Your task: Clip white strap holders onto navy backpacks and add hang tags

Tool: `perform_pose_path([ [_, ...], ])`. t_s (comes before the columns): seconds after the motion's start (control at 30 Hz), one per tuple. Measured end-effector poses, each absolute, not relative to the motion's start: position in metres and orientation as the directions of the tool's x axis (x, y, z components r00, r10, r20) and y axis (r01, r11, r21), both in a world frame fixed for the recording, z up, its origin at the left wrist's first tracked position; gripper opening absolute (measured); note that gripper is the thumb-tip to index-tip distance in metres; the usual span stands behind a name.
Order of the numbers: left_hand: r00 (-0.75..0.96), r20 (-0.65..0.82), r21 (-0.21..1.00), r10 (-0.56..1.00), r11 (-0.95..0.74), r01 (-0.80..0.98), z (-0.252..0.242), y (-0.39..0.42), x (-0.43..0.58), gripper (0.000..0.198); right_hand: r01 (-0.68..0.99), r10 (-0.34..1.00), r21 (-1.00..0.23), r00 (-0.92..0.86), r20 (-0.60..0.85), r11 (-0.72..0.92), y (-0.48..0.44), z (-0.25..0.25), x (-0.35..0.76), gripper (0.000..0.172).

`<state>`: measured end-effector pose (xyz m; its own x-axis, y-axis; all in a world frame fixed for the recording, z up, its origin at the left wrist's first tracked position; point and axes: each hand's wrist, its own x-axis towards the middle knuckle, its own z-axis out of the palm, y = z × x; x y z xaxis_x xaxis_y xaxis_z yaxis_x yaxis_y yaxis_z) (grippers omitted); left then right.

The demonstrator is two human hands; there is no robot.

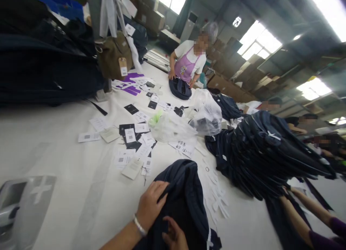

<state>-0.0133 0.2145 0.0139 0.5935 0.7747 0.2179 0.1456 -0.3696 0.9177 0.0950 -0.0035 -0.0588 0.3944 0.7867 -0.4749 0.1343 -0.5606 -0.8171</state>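
Observation:
A dark navy backpack lies on the white table in front of me, its dark inner side partly showing. My left hand, with a pale bracelet at the wrist, is closed over the bag's left edge. Lower down, my right hand is against the dark cloth, its thumb and forefinger curved with a gap between their tips. The rest of its fingers are hidden. Beyond the bag's top left lie loose paper tags, white, cream and black.
White strips lie right of the bag. A tall stack of navy bags leans there, with a co-worker's purple-sleeved arms below it. Clear plastic bags sit mid-table. Across, a person in a purple apron handles another bag.

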Motion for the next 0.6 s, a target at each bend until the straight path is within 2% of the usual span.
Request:
perform_pose_path([
  [0.07, 0.603, 0.314, 0.837, 0.733, -0.514, 0.188, 0.014, 0.195, -0.024, 0.042, 0.331, 0.745, -0.674, 0.403, -0.532, -0.660, 0.015, -0.016, 0.099, 0.040],
  [0.13, 0.610, 0.366, 0.772, 0.703, -0.596, 0.223, 0.008, 0.189, -0.030, 0.047, 0.544, 0.761, -0.539, 0.380, -0.526, -0.643, 0.045, 0.032, 0.107, 0.023],
  [0.17, 0.613, 0.384, 0.750, 0.691, -0.620, 0.229, 0.004, 0.190, -0.031, 0.048, 0.579, 0.789, -0.538, 0.405, -0.461, -0.612, 0.062, 0.054, 0.114, 0.019],
  [0.23, 0.625, 0.407, 0.727, 0.666, -0.651, 0.219, -0.003, 0.196, -0.030, 0.050, 0.661, 0.858, -0.573, 0.487, -0.165, -0.485, 0.100, 0.090, 0.135, 0.027],
  [0.27, 0.635, 0.414, 0.723, 0.652, -0.659, 0.205, -0.005, 0.200, -0.030, 0.051, 0.724, 0.871, -0.541, 0.490, -0.032, -0.428, 0.119, 0.102, 0.149, 0.030],
  [0.3, 0.646, 0.414, 0.724, 0.641, -0.662, 0.193, -0.006, 0.204, -0.029, 0.053, 0.791, 0.894, -0.487, 0.446, 0.046, -0.370, 0.138, 0.111, 0.163, 0.034],
  [0.33, 0.656, 0.409, 0.728, 0.634, -0.660, 0.184, -0.007, 0.208, -0.028, 0.055, 0.847, 0.928, -0.431, 0.369, 0.051, -0.313, 0.156, 0.117, 0.177, 0.039],
  [0.37, 0.667, 0.399, 0.736, 0.629, -0.654, 0.176, -0.007, 0.211, -0.028, 0.056, 0.881, 0.963, -0.400, 0.270, -0.011, -0.252, 0.175, 0.121, 0.191, 0.043],
  [0.43, 0.682, 0.367, 0.757, 0.633, -0.629, 0.176, -0.006, 0.218, -0.026, 0.056, 0.888, 0.975, -0.435, 0.056, -0.214, -0.146, 0.210, 0.124, 0.214, 0.050],
  [0.53, 0.719, 0.314, 0.794, 0.620, -0.587, 0.159, -0.003, 0.226, -0.025, 0.053, 0.847, 0.891, -0.522, -0.157, -0.427, -0.101, 0.257, 0.124, 0.237, 0.056],
  [0.6, 0.741, 0.289, 0.824, 0.606, -0.551, 0.130, 0.000, 0.234, -0.026, 0.050, 0.860, 0.830, -0.505, -0.227, -0.509, -0.074, 0.281, 0.117, 0.242, 0.055],
])
